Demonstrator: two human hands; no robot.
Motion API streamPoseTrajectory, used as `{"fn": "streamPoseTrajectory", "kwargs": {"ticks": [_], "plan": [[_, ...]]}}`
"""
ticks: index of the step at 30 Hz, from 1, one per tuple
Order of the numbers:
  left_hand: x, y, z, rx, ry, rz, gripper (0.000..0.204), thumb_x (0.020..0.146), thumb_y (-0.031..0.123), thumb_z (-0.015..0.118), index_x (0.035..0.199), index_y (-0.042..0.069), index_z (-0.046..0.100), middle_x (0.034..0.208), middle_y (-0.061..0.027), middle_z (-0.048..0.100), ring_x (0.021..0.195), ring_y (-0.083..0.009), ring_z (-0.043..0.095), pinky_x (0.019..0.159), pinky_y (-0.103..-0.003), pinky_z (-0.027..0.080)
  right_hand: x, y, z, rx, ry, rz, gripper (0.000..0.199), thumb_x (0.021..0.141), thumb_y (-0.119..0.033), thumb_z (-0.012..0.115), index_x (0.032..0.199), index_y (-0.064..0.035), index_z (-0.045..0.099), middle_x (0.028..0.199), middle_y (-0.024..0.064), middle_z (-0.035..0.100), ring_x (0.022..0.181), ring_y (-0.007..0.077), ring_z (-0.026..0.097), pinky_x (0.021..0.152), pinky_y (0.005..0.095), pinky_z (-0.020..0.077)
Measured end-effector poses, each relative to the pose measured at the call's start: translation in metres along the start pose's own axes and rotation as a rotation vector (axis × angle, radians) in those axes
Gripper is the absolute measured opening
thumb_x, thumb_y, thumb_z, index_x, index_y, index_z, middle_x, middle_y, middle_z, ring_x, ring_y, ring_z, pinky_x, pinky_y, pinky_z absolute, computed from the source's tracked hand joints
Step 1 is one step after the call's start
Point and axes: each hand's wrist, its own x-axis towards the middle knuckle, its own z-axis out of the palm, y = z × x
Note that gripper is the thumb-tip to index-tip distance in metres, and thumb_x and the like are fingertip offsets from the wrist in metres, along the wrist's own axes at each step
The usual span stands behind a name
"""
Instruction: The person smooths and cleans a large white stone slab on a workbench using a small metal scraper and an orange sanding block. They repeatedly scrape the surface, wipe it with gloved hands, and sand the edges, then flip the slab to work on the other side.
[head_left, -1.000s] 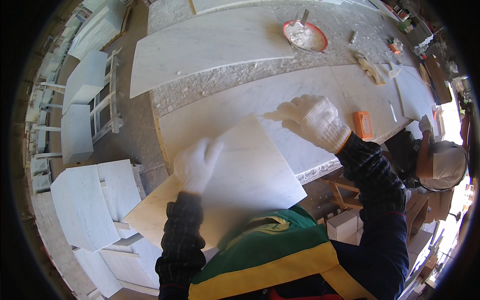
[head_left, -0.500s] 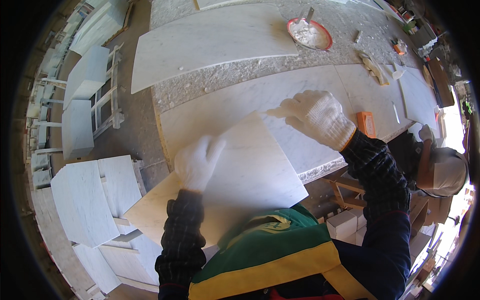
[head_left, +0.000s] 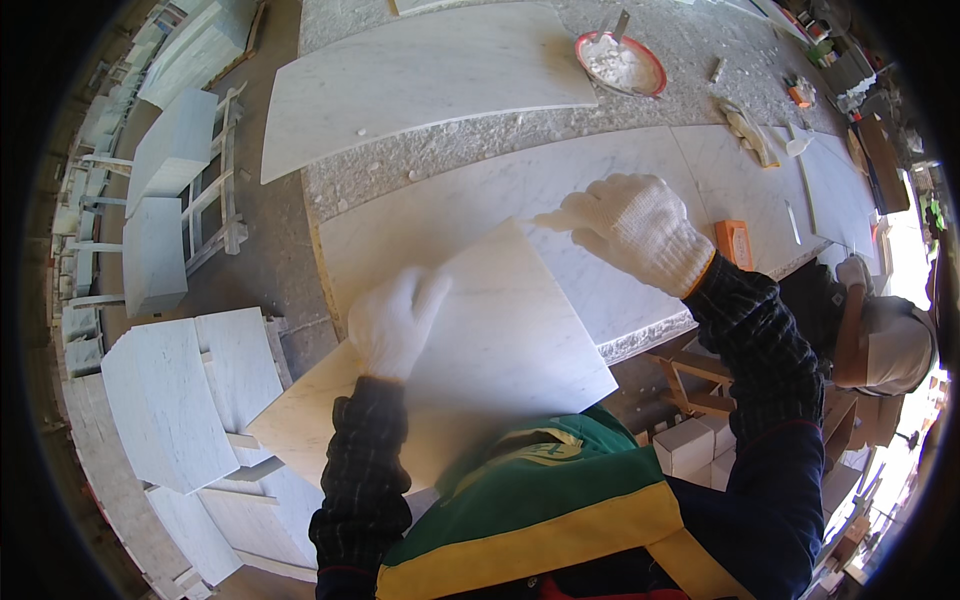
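Note:
A white marble tile [head_left: 510, 320] with faint grey veins is held tilted in front of my body, its lower part against my green and yellow apron [head_left: 560, 490]. My left hand [head_left: 392, 325], in a white knit glove, is closed over the tile's upper left edge, thumb on the near face. At the tile's far corner is my right hand [head_left: 630, 230], also gloved. Its fingers are curled, and a pale pointed tip reaches the corner. Whether that tip is a glove finger or a small held piece cannot be made out.
Large marble slabs [head_left: 430, 80] lie on the rough, dusty worktable [head_left: 480, 135]. Beyond are a red-rimmed bowl [head_left: 622, 65] of white paste, a spare glove [head_left: 748, 135] and an orange box [head_left: 733, 244]. Another person [head_left: 880, 340] works at right; stacked slabs [head_left: 170, 400] stand at left.
My right hand has risen very slightly at the tile's corner. My left hand and the tile have stayed almost still. The other person at right has shifted a little.

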Motion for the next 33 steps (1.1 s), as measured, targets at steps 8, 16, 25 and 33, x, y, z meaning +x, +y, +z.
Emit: {"fn": "streamPoseTrajectory", "kwargs": {"ticks": [8,16,25,33], "plan": [[0.000,-0.002,0.004,-0.110,0.047,0.018,0.038,0.096,0.050,0.068,0.089,0.013,0.074,0.071,-0.0155,0.068,0.067,-0.0386,0.067,0.062,-0.050,0.050,0.004,-0.003,-0.003,-0.018,-0.045,0.015,0.047,0.091,-0.017,0.065,0.136,-0.0303,0.068,0.092,0.0018,0.070,0.086,0.0224,0.070,0.070,0.0388,0.0595],[0.001,-0.002,0.004,-0.095,0.054,0.043,0.039,0.097,0.051,0.067,0.088,0.014,0.074,0.071,-0.0155,0.068,0.067,-0.0386,0.067,0.061,-0.050,0.049,0.003,-0.002,-0.001,-0.039,0.005,-0.034,0.046,0.091,-0.017,0.066,0.135,-0.0301,0.069,0.089,0.0023,0.070,0.085,0.0225,0.070,0.069,0.0386,0.0592],[0.001,-0.003,0.005,-0.080,0.045,0.038,0.039,0.097,0.052,0.067,0.090,0.014,0.075,0.072,-0.0153,0.069,0.068,-0.0385,0.067,0.062,-0.050,0.050,0.004,-0.001,0.003,-0.048,0.014,-0.024,0.035,0.091,-0.018,0.068,0.125,-0.0264,0.072,0.086,0.0031,0.069,0.082,0.0234,0.070,0.069,0.0395,0.0582],[0.001,-0.002,0.004,-0.119,0.058,0.053,0.036,0.096,0.048,0.069,0.088,0.014,0.074,0.072,-0.0149,0.069,0.068,-0.0382,0.067,0.063,-0.049,0.050,0.003,0.000,0.007,-0.042,0.049,-0.045,0.043,0.090,-0.018,0.075,0.132,-0.0279,0.071,0.084,0.0019,0.068,0.079,0.0221,0.068,0.070,0.0379,0.0571]]}}
